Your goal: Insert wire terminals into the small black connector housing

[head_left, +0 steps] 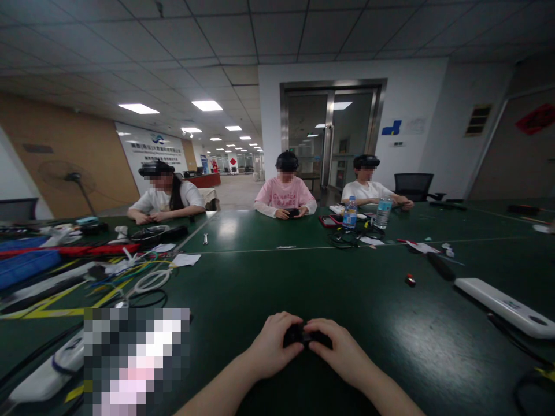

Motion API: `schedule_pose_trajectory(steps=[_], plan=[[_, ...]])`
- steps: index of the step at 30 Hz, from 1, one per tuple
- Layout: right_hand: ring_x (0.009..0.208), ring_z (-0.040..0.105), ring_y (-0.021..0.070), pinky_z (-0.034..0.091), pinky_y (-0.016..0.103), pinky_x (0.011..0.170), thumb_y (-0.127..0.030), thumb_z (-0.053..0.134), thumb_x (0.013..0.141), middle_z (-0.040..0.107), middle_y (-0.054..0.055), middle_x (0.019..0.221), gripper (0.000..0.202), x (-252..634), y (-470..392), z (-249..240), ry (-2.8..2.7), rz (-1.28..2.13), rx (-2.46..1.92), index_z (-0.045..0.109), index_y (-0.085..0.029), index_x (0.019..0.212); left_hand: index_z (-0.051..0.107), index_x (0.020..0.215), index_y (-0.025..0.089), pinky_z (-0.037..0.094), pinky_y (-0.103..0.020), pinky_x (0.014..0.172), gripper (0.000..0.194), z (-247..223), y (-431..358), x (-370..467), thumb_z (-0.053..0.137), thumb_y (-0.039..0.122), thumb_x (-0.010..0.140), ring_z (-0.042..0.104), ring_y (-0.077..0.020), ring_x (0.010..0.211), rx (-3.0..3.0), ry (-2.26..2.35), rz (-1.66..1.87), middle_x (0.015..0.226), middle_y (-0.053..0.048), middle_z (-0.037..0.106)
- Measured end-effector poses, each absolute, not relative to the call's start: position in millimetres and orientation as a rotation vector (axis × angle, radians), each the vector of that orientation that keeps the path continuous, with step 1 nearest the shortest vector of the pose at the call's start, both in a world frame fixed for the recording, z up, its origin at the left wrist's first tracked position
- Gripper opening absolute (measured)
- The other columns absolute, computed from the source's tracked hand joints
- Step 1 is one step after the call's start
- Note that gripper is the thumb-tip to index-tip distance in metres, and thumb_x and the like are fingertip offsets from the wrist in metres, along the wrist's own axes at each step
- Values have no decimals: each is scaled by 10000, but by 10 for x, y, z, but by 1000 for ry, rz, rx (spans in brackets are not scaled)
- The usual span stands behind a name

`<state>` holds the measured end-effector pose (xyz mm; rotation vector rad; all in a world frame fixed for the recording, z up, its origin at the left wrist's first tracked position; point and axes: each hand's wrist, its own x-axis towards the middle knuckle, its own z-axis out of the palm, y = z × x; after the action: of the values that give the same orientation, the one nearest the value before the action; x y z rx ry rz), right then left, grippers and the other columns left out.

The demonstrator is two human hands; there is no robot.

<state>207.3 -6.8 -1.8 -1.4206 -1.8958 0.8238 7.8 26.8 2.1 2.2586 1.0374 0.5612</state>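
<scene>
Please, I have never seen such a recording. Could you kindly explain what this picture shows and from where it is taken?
There is no machine arm here: the left hand and right hand belong to a person wearing the camera on the head, looking forward and down. Both hands hold a small black object; the fingers hide too much to say what it is. On the green table lie a white coiled cable at left and a long white device at right; farther off stand two plastic bottles. Across it sit three people wearing headsets.
</scene>
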Motion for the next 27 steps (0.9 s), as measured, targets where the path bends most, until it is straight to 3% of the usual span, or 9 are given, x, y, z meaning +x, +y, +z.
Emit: schedule_pose_trajectory(steps=[27], plan=[[1049,576,215,430,349,947,-174,605,759,653,11,1096,285,2062,-73,14,-1901,828,-1440,655,-273,1021,528,1160,249,388,-362,923,405,13,269,80,616,247,765,492,-240,1055,2271,1048,563,1138,-48,561]])
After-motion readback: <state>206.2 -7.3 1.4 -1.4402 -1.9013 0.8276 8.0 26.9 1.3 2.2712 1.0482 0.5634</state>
